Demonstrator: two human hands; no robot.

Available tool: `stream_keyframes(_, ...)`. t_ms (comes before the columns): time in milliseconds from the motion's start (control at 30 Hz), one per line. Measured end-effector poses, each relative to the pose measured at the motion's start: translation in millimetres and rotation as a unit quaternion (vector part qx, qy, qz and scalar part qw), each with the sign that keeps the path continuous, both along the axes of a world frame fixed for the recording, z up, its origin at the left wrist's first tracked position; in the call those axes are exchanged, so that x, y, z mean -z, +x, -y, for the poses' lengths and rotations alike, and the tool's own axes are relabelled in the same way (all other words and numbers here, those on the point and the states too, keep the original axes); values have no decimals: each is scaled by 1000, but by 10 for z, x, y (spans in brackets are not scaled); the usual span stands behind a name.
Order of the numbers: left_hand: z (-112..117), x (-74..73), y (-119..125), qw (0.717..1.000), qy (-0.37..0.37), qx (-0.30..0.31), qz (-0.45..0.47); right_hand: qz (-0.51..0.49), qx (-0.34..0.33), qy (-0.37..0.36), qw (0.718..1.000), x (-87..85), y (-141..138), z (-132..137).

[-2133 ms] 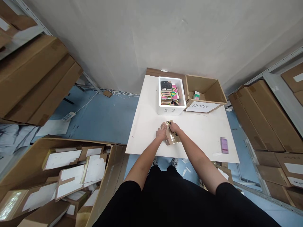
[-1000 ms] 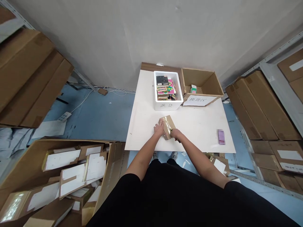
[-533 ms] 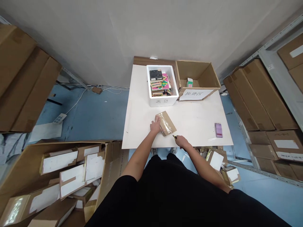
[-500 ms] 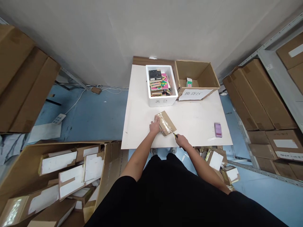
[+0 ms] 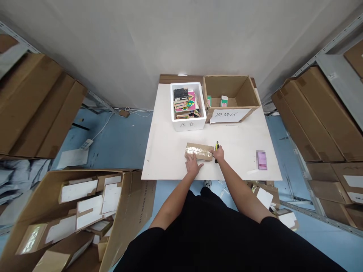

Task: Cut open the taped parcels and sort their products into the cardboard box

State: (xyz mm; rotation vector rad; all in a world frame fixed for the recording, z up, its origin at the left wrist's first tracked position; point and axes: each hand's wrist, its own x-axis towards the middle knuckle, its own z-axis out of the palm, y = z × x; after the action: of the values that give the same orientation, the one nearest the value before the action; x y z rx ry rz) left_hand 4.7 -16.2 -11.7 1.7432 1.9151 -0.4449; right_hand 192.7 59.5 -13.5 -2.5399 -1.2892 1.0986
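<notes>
Cardboard parcel [image 5: 199,152], clear-taped, lying flat on the white counter [image 5: 244,158], towards the near edge. Rested against it: left hand [image 5: 193,165], fingers open. Utility knife [image 5: 217,150] gripped by the right hand [image 5: 219,153], fingers closed, just beside the parcel (whether the tape has been slit cannot be told). White foam box [image 5: 187,126], far side: stacked packets held.

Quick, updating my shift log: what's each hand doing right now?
Left hand: open, resting on the taped cardboard parcel.
Right hand: closed, holding a yellow-and-black utility knife.

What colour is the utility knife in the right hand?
The utility knife looks black and yellow; head view.
</notes>
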Motion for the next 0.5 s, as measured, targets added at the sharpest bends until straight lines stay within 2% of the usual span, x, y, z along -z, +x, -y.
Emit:
stream_keyframes(133, 140, 1, 125, 1000, -7, -11, -23, 1, -20, 1, 1000, 14, 150, -174)
stream_keyframes(267, -62, -73, 93, 999, 8, 2, -39, -38, -38, 16, 998, 98, 186, -180)
stream_keyframes(367, -257, -96, 83, 998, 26, 61, -8, -150, 1, 30, 988, 211, 258, -31)
stream_keyframes(433, -316, -54, 109, 992, 17, 119, 23, -241, 41, 35, 969, 291, 346, 118)
stream_keyframes(500, -318, 26, 139, 989, 1, 147, 25, -311, 57, 32, 948, 353, 443, 259)
